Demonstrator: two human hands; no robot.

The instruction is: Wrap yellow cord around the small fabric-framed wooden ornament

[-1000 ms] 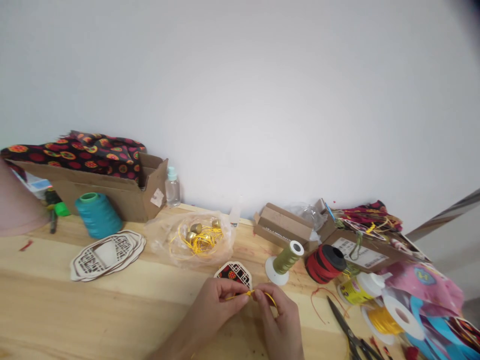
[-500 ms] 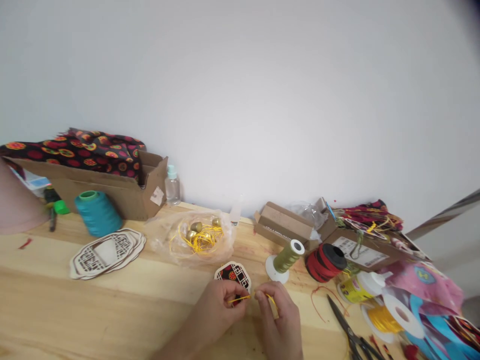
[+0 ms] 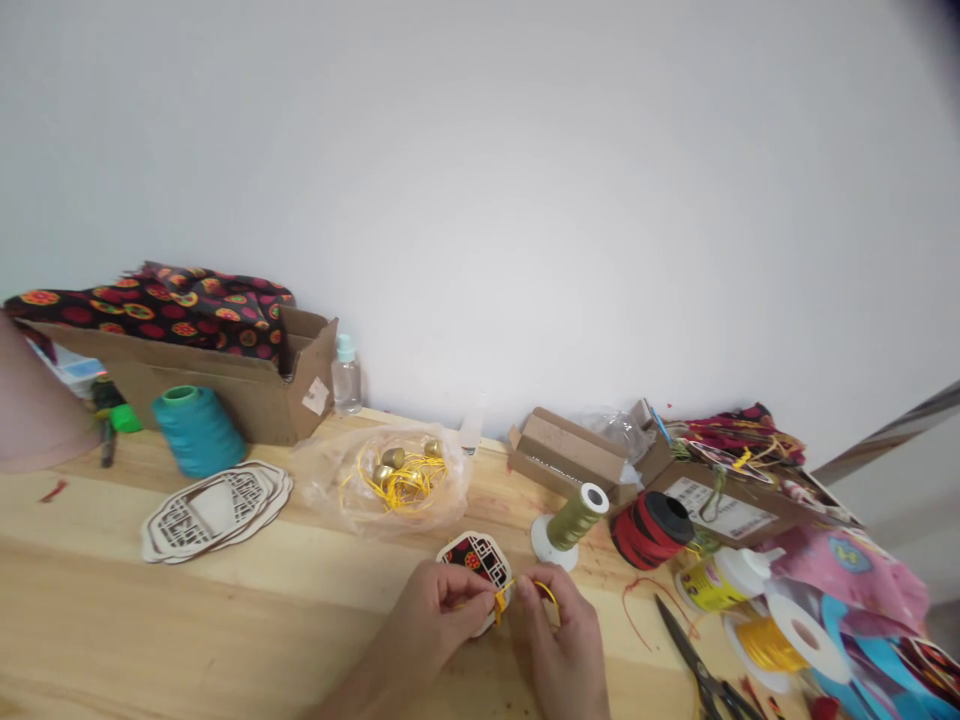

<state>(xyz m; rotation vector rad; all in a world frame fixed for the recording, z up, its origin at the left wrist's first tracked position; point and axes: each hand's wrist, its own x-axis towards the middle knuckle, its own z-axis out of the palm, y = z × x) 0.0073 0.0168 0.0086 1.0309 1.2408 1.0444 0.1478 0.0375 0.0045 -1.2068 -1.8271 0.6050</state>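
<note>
- Left hand (image 3: pixel 439 615): fingers closed to a pinch on the yellow cord (image 3: pixel 500 604), with a bunched bit of it showing at the tips.
- Right hand (image 3: pixel 562 635): fingers drawn together on the same cord; a loop of it curves out over that hand.
- The cord spans the small gap between the hands, in front of the patterned plaque (image 3: pixel 475 557) on the bench (image 3: pixel 247 635); I see no lettering on the plaque.
- Glue-type bottle (image 3: pixel 716 582), on its side at the right: yellow label with dark print — blurred, no brand legible.
- Large carton (image 3: pixel 799 520), behind it: white label (image 3: pixel 720 507) with small dark print, too fine to read.
- Narrow box (image 3: pixel 570 450): a row of dark characters along its lower front; unreadable.
- Pink fabric (image 3: pixel 889 575): round blue badge (image 3: pixel 848 555) with a yellow mark — perhaps an H, though I cannot be sure.
- Left-hand box (image 3: pixel 217 392): pale sticker (image 3: pixel 315 396) on its end; any writing there cannot be made out.
- Black scissors (image 3: pixel 697 655) lie right of the hands; I can read no maker's name.
</note>
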